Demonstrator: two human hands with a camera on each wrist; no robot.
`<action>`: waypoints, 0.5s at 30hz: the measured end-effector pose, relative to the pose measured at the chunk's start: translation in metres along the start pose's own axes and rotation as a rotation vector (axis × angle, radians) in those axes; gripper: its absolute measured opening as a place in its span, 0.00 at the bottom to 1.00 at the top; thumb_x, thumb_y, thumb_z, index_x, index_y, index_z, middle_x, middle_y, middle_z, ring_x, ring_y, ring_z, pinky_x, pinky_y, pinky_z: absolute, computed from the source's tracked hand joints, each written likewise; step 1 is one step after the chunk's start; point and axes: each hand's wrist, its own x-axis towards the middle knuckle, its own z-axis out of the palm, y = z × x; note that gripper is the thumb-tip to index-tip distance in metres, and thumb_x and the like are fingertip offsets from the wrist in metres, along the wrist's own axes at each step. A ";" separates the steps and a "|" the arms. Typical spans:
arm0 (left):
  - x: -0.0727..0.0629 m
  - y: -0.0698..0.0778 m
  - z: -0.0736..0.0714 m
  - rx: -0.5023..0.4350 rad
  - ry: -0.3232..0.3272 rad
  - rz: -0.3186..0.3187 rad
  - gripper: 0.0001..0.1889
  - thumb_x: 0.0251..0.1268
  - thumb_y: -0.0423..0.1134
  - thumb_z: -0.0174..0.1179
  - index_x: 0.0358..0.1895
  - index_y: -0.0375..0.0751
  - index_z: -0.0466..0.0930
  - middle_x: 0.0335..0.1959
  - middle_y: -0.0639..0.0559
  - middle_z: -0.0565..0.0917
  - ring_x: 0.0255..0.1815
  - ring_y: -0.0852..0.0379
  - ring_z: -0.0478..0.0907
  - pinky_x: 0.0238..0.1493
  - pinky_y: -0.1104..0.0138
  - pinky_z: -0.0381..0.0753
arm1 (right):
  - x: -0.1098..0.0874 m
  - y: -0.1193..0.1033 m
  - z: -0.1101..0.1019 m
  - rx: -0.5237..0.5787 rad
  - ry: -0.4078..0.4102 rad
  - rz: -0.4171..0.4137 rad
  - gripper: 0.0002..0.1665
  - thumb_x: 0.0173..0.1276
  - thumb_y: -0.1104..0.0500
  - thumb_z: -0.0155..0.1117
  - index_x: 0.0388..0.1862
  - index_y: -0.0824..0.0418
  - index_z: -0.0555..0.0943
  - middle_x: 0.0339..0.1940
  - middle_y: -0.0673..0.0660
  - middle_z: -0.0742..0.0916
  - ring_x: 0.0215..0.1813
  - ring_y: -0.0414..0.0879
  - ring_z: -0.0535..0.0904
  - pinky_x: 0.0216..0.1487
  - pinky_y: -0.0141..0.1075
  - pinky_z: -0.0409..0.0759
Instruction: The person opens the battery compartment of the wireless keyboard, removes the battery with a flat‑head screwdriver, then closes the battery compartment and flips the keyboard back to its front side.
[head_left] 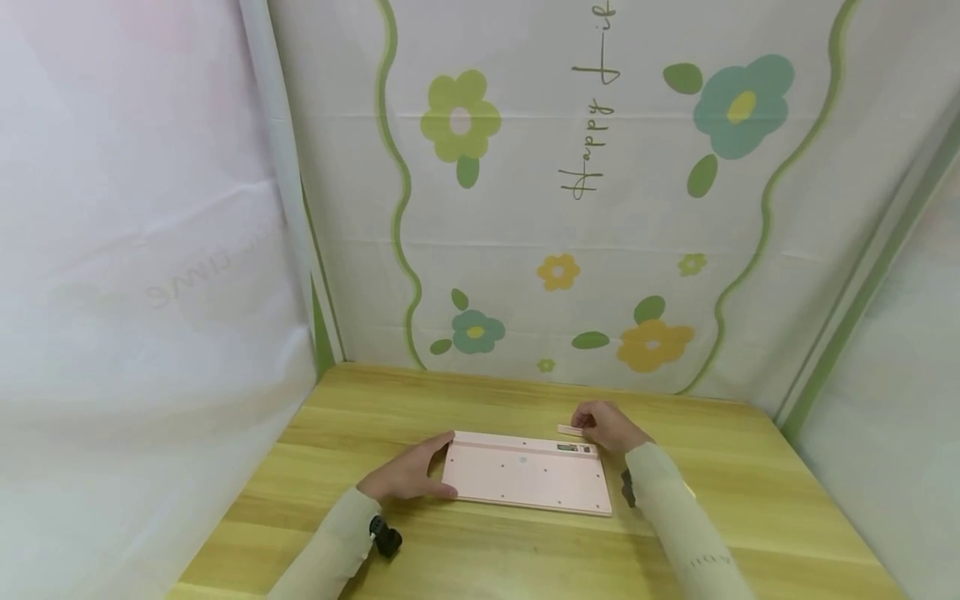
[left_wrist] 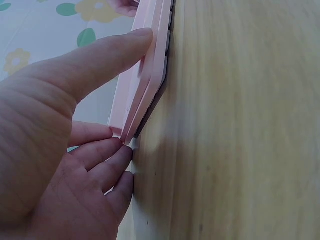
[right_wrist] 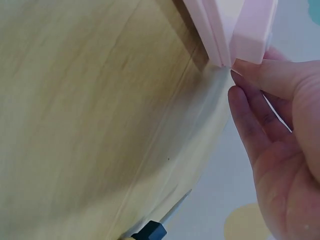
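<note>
Pink keyboard point(head_left: 517, 487) lies back side up on wooden table point(head_left: 465, 558), between the 2 hands, long axis running left to right across the person's front. Left hand point(head_left: 405, 471) grips its left end: thumb on near edge, other fingers at far-left corner. Right hand point(head_left: 609, 427) pinches small pink strip point(head_left: 568, 430) by its right end, thumb and fingers together; exact fingertip contact hidden.

Key relation: strip sits just past the keyboard's far edge, directly beyond the uncovered compartment point(head_left: 573, 448) at the ridge's right end. Strip's long axis runs roughly parallel to the compartment's and to the ridge, so the offset looks mostly a short shift toward the person, little turning, in my judgement. Right hand is clearly nearer the compartment; left is at the opposite end. Compartment shows 2 dark patches, contents too small to tell. Whether strip touches table: cannot tell.

Right wrist view also has 1 screwdriver-like tool point(right_wrist: 151, 231), dark collar and metal shaft, apart from the hand.
</note>
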 end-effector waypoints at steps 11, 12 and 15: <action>0.001 0.003 -0.002 -0.012 -0.007 -0.027 0.57 0.61 0.56 0.77 0.85 0.36 0.53 0.85 0.38 0.60 0.85 0.36 0.59 0.83 0.41 0.62 | -0.013 0.006 -0.025 -0.068 0.019 0.023 0.17 0.69 0.70 0.71 0.56 0.74 0.84 0.52 0.68 0.90 0.53 0.60 0.87 0.59 0.55 0.87; 0.001 0.002 -0.002 -0.014 -0.008 -0.032 0.57 0.61 0.56 0.77 0.85 0.37 0.53 0.85 0.38 0.60 0.86 0.37 0.58 0.83 0.41 0.62 | -0.016 0.008 -0.029 -0.077 0.023 0.018 0.17 0.69 0.70 0.71 0.55 0.75 0.84 0.51 0.68 0.90 0.53 0.60 0.87 0.59 0.55 0.87; 0.001 0.000 -0.001 -0.011 -0.004 -0.035 0.57 0.61 0.58 0.77 0.85 0.37 0.53 0.85 0.38 0.60 0.85 0.37 0.59 0.83 0.41 0.63 | -0.028 0.015 -0.040 -0.096 0.028 0.016 0.17 0.68 0.70 0.72 0.54 0.75 0.84 0.50 0.68 0.90 0.51 0.59 0.87 0.57 0.55 0.87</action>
